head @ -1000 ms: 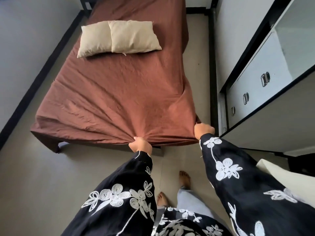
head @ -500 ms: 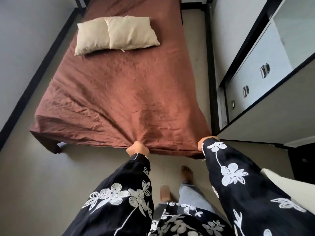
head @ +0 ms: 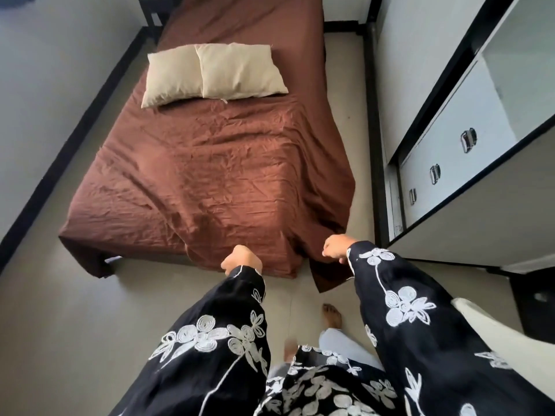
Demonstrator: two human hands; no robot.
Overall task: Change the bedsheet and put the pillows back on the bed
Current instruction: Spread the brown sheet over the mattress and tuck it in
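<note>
Rust-brown crumpled cotton bedsheet (head: 210, 163) spread over low bed (head: 149, 19), draped over foot edge. Loose flap at foot-right corner reaches grey floor (head: 60, 325).
Left hand (head: 240, 261) at foot edge, fingers curled under, gripping bedsheet hem.
Right hand (head: 336, 249) at foot-right corner, fingers balled tight on bedsheet corner.
Two cream rectangular fabric pillows (head: 210, 73) side by side, touching, near head end.
White drawer unit with metal handles (head: 444, 163) along bed's right side, strip of floor between.
</note>
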